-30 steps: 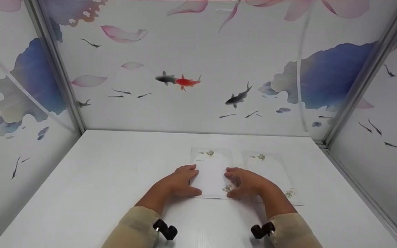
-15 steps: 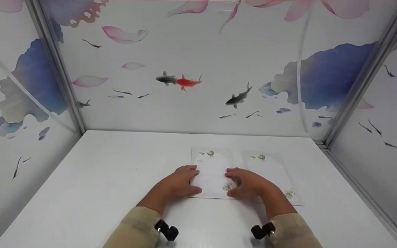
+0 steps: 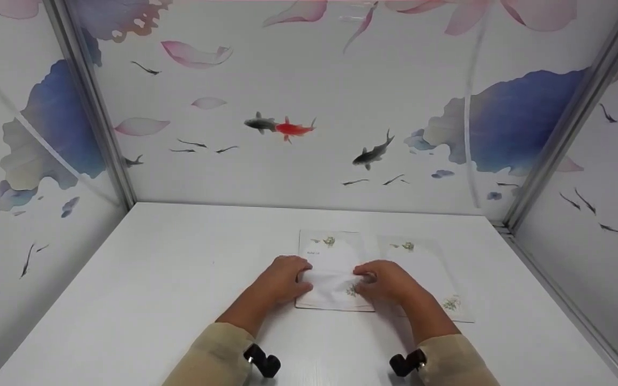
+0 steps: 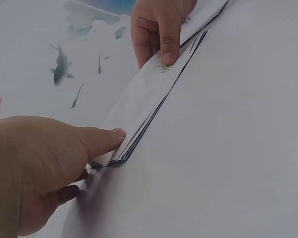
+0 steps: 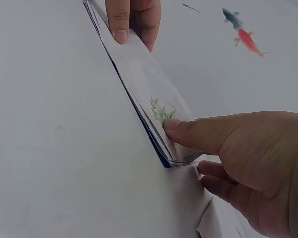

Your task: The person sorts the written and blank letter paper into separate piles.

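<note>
A thin stack of white printed paper sheets (image 3: 331,262) lies on the white table, with small green plant drawings at its top and lower right. My left hand (image 3: 290,280) pinches its left edge, thumb on the top sheet (image 4: 139,101). At the right edge my right hand (image 3: 388,280) pinches it too, its thumb on the lower plant drawing (image 5: 162,111). The top sheet bulges a little between the hands. Several layers show along the near edge in both wrist views, dark blue at the bottom. Fingers under the side edges are partly hidden.
To the right lies a second, similar paper stack (image 3: 421,268), partly behind my right forearm. The white table (image 3: 180,257) is bounded by a back wall (image 3: 309,182) and side walls printed with fish and petals. Metal posts (image 3: 550,115) stand at the corners.
Both thumbs have moved slightly up the sides of the stack, and the hands have gone from resting at its edges to pinching it. The top sheet now rises and creases between them.
</note>
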`<state>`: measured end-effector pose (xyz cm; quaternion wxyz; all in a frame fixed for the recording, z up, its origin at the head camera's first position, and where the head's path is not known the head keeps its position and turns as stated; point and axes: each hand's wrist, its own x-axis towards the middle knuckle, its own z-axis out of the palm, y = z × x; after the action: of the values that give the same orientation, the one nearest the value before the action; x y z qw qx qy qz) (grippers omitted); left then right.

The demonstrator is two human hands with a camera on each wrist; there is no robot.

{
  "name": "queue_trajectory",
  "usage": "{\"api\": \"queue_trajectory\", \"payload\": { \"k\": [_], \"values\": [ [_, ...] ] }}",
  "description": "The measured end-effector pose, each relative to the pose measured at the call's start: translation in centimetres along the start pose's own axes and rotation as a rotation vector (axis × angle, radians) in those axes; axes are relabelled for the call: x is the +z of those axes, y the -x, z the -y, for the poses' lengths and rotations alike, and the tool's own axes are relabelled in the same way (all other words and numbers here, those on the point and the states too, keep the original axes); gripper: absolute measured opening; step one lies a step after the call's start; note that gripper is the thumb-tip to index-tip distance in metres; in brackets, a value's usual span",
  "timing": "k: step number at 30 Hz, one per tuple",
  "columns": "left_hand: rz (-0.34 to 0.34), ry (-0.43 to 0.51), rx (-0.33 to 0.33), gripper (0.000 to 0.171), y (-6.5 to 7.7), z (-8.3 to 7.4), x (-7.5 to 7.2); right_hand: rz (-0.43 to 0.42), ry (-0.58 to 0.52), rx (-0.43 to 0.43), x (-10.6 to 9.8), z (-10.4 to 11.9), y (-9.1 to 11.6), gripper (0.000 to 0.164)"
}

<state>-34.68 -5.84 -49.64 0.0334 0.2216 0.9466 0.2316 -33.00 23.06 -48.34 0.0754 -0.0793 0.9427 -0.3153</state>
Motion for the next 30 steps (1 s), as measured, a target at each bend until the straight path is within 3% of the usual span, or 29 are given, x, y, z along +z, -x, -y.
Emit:
{"api": "queue_trajectory", "payload": {
  "k": [8, 16, 25, 30],
  "values": [
    [-0.041, 0.145, -0.093, 0.049, 0.1, -0.7, 0.0, -0.041, 0.023, -0.004, 0.0, 0.5, -0.2, 0.029],
    [-0.056, 0.167, -0.190, 0.052, 0.0, -1.6, 0.2, -0.086, -0.018, 0.054, -0.1, 0.8, -0.2, 0.032],
    [-0.223, 0.329, -0.350, 0.050, -0.4, -2.3, 0.4, -0.176, -0.211, 0.242, 0.1, 2.1, -0.2, 0.050],
    [-0.273, 0.419, -0.417, 0.053, -0.5, -2.2, 0.5, -0.203, -0.256, 0.282, 0.3, 2.6, -0.3, 0.059]
  ]
}}
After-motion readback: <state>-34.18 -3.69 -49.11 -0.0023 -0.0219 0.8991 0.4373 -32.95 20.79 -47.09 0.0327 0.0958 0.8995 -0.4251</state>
